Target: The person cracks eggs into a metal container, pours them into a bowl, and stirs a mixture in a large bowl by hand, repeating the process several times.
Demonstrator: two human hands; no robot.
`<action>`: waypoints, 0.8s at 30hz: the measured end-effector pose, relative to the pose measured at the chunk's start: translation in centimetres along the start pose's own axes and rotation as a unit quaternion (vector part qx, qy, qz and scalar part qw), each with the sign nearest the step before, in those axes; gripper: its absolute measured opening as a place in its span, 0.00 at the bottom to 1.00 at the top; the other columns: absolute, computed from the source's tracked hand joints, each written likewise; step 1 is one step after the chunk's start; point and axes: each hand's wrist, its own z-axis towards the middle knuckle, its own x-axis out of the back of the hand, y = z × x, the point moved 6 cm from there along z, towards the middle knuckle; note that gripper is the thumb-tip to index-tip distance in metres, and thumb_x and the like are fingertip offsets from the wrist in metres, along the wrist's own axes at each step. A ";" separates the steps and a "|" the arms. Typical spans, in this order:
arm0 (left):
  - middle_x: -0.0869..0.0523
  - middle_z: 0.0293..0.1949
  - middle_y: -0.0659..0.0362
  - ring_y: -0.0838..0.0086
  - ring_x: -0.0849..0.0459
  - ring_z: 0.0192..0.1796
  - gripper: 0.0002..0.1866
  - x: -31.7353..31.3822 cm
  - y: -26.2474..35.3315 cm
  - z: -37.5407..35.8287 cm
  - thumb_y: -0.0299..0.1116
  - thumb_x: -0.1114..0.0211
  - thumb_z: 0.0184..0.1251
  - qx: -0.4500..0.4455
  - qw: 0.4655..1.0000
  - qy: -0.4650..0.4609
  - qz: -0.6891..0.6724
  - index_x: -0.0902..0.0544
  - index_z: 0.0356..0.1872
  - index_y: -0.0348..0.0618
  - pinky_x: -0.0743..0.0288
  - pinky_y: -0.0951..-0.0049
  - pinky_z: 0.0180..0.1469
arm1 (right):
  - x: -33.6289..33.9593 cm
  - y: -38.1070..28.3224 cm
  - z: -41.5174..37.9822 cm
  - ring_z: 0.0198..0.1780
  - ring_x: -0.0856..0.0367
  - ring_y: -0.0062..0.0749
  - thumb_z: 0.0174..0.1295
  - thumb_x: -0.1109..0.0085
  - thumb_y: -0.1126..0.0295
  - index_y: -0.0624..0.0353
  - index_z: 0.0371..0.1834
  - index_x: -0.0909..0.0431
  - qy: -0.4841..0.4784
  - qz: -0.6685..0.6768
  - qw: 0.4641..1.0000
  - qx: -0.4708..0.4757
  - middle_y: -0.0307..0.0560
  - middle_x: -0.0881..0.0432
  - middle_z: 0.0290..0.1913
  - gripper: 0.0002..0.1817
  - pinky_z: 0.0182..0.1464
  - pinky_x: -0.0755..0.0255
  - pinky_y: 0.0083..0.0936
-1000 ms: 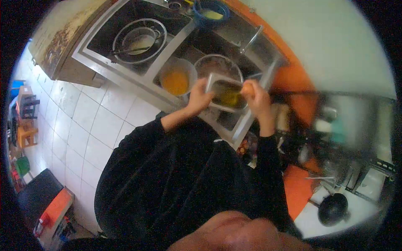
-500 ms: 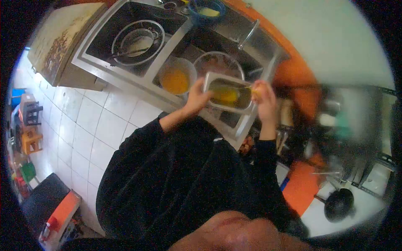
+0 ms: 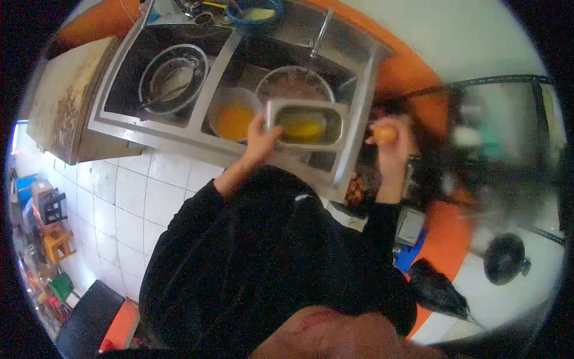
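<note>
My left hand (image 3: 262, 142) is closed on the near left corner of a rectangular steel pan (image 3: 344, 128), held level over the sink's front edge. Clear yellow liquid (image 3: 302, 127) lies in the pan. To the right of the pan and apart from it, my right hand (image 3: 396, 146) is raised, its fingers wrapped round a small round orange thing (image 3: 385, 134), egg-like in shape. Motion blur hides its detail. Just left of the pan, a bowl (image 3: 216, 107) with orange-yellow contents stands in the sink. Behind the pan is a large round bowl (image 3: 293, 70) with brownish contents.
The left basin holds a round strainer or bowl (image 3: 145, 90) with a dark-handled utensil. A tap (image 3: 321, 33) rises behind the right basin, and a blue basin (image 3: 254, 25) stands at the back. Blurred shelving (image 3: 499, 155) stands right; a black pan (image 3: 504, 258) lies on a white surface.
My right hand has moved right, away from the pan's right rim, with the orange thing. The pan in my left hand is now more level. The view has turned slightly.
</note>
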 end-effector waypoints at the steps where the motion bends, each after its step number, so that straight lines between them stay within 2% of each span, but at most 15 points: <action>1: 0.21 0.38 0.58 0.75 0.24 0.40 0.20 0.5 -0.2 0.2 0.23 0.40 0.50 0.013 1.000 -0.005 0.020 0.26 0.49 0.36 0.28 0.75 0.43 | 1.3 -0.3 -0.6 0.46 0.25 0.34 0.54 0.35 0.62 0.61 0.51 0.33 0.052 -0.030 0.998 0.022 0.48 0.27 0.46 0.25 0.39 0.21 0.28; 5: 0.22 0.41 0.57 0.75 0.25 0.43 0.21 2.8 2.0 0.1 0.22 0.41 0.49 -0.040 0.997 0.037 0.050 0.25 0.49 0.36 0.30 0.75 0.45 | 8.0 -1.0 -4.9 0.43 0.24 0.30 0.56 0.39 0.76 0.62 0.48 0.30 0.243 -0.163 0.956 0.025 0.47 0.26 0.44 0.17 0.39 0.21 0.24; 7: 0.22 0.42 0.57 0.74 0.25 0.43 0.22 5.0 1.9 0.2 0.22 0.41 0.48 -0.060 0.994 0.065 0.069 0.26 0.49 0.36 0.30 0.74 0.46 | 12.3 1.3 -8.8 0.43 0.24 0.27 0.54 0.36 0.75 0.63 0.50 0.29 0.336 -0.197 0.920 -0.040 0.44 0.25 0.45 0.20 0.41 0.24 0.21; 8: 0.22 0.43 0.56 0.73 0.25 0.44 0.22 6.2 2.2 0.2 0.21 0.41 0.48 -0.082 0.989 0.088 0.085 0.26 0.50 0.35 0.30 0.73 0.48 | 14.6 3.2 -10.7 0.43 0.24 0.27 0.54 0.36 0.75 0.63 0.50 0.29 0.333 -0.193 0.922 -0.044 0.44 0.25 0.45 0.20 0.41 0.24 0.21; 10: 0.23 0.44 0.55 0.71 0.25 0.46 0.24 7.9 2.5 0.2 0.21 0.42 0.48 -0.120 0.989 0.068 0.056 0.27 0.51 0.34 0.32 0.72 0.51 | 20.1 7.9 -15.4 0.43 0.23 0.29 0.53 0.34 0.68 0.62 0.50 0.28 0.308 -0.402 0.860 -0.068 0.45 0.23 0.45 0.22 0.46 0.26 0.25; 11: 0.22 0.45 0.55 0.70 0.25 0.47 0.24 9.2 2.3 0.2 0.20 0.42 0.47 -0.121 0.986 0.092 0.075 0.27 0.51 0.33 0.32 0.72 0.52 | 22.5 11.8 -17.9 0.43 0.23 0.30 0.53 0.34 0.66 0.61 0.49 0.27 0.247 -0.521 0.804 -0.145 0.46 0.23 0.45 0.21 0.47 0.27 0.26; 13: 0.22 0.45 0.53 0.65 0.25 0.51 0.22 10.8 2.7 0.0 0.18 0.43 0.46 -0.109 0.979 0.139 0.100 0.26 0.49 0.35 0.33 0.69 0.55 | 26.9 19.3 -22.9 0.43 0.23 0.32 0.54 0.34 0.60 0.60 0.45 0.24 0.076 -0.739 0.625 -0.242 0.47 0.21 0.44 0.20 0.50 0.29 0.27; 14: 0.22 0.45 0.53 0.65 0.25 0.51 0.22 10.7 3.9 -0.1 0.18 0.43 0.46 -0.112 0.977 0.146 0.106 0.26 0.49 0.35 0.33 0.69 0.55 | 26.2 20.1 -22.2 0.43 0.23 0.32 0.54 0.34 0.60 0.60 0.45 0.24 0.071 -0.734 0.632 -0.239 0.47 0.21 0.44 0.20 0.50 0.29 0.27; 16: 0.21 0.46 0.56 0.73 0.20 0.40 0.14 8.9 9.0 -1.8 0.16 0.43 0.45 -0.369 0.806 0.194 0.420 0.24 0.37 0.38 0.28 0.79 0.36 | 25.5 19.7 -20.7 0.40 0.21 0.36 0.55 0.36 0.55 0.58 0.37 0.20 0.204 -0.568 0.779 -0.171 0.47 0.18 0.39 0.17 0.45 0.28 0.29; 17: 0.21 0.49 0.59 0.72 0.19 0.35 0.07 9.6 8.2 -1.4 0.18 0.40 0.42 -0.361 0.793 0.191 0.452 0.28 0.22 0.41 0.28 0.78 0.29 | 23.1 18.3 -18.5 0.34 0.21 0.38 0.55 0.37 0.55 0.58 0.32 0.20 0.254 -0.549 0.781 -0.158 0.46 0.18 0.32 0.16 0.38 0.29 0.30; 18: 0.21 0.49 0.59 0.72 0.19 0.35 0.07 10.0 7.9 -1.3 0.18 0.40 0.42 -0.362 0.790 0.189 0.458 0.28 0.22 0.41 0.28 0.78 0.29 | 21.3 18.3 -15.9 0.31 0.22 0.39 0.55 0.37 0.55 0.59 0.30 0.20 0.266 -0.546 0.784 -0.130 0.46 0.19 0.29 0.16 0.36 0.29 0.30; 20: 0.22 0.52 0.63 0.73 0.23 0.28 0.10 9.3 7.3 -1.7 0.20 0.39 0.42 -0.432 0.682 0.175 0.564 0.33 0.16 0.43 0.30 0.75 0.22 | 16.6 17.3 -10.0 0.28 0.23 0.39 0.55 0.37 0.57 0.60 0.27 0.21 0.266 -0.523 0.802 -0.111 0.48 0.20 0.26 0.15 0.33 0.30 0.30; 22: 0.22 0.53 0.66 0.76 0.24 0.24 0.10 10.7 6.1 -1.5 0.21 0.38 0.42 -0.393 0.695 0.170 0.578 0.32 0.15 0.46 0.32 0.72 0.17 | 13.8 19.7 -5.3 0.28 0.23 0.40 0.55 0.38 0.60 0.60 0.25 0.20 0.251 -0.482 0.833 -0.101 0.50 0.21 0.26 0.13 0.33 0.30 0.30; 23: 0.21 0.52 0.62 0.78 0.25 0.21 0.08 10.9 5.9 -1.5 0.22 0.37 0.45 -0.398 0.679 0.159 0.596 0.27 0.20 0.48 0.32 0.75 0.17 | 11.2 20.0 -2.8 0.30 0.22 0.41 0.56 0.40 0.63 0.59 0.26 0.19 0.208 -0.476 0.854 -0.036 0.49 0.20 0.28 0.11 0.35 0.30 0.31; 24: 0.20 0.51 0.57 0.79 0.26 0.18 0.07 11.1 5.6 -1.4 0.24 0.35 0.48 -0.402 0.662 0.149 0.615 0.23 0.25 0.50 0.32 0.78 0.17 | 9.0 21.3 -0.8 0.32 0.22 0.43 0.57 0.42 0.64 0.59 0.28 0.19 0.159 -0.415 0.883 -0.151 0.50 0.20 0.30 0.10 0.37 0.30 0.31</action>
